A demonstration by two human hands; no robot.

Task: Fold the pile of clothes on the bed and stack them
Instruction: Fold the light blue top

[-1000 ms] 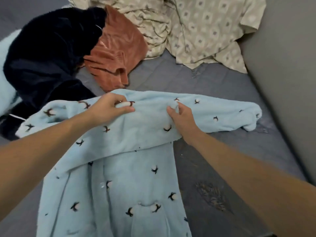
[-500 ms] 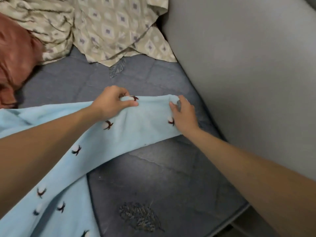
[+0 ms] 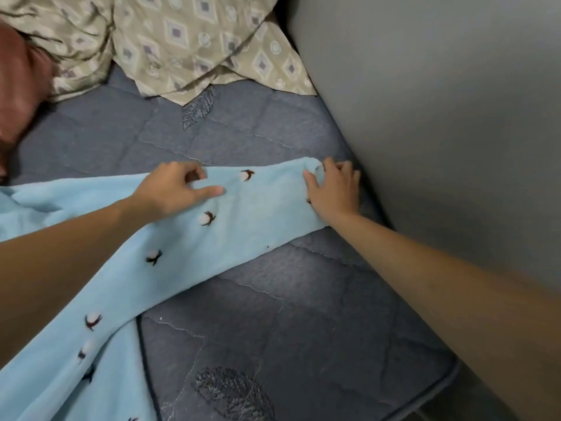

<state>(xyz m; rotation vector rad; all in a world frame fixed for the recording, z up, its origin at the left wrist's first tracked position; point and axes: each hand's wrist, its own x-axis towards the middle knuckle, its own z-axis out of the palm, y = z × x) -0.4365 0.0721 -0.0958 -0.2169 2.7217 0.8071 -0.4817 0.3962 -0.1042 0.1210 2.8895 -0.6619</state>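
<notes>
The grey quilted bed filled most of the frame under me, running up against the plain grey wall along the right side. Across the left and middle lay the light blue fleece garment, dotted with small white-and-brown cotton sprigs, its long sleeve stretched from the lower left up to the middle right, flat on the bed. In the upper part of the frame sat the beige patterned clothes, crumpled together, with a rust-coloured garment cut off at the upper left edge. My left hand rested on the sleeve near the centre of the frame, thumb laid out straight along the fleece and the other fingers curled down into the far edge of the fabric, gripping it. My right hand was at the sleeve's end, middle right, close to the wall, with fingers bent and bunched over the cuff, holding the rolled end of the cloth.
</notes>
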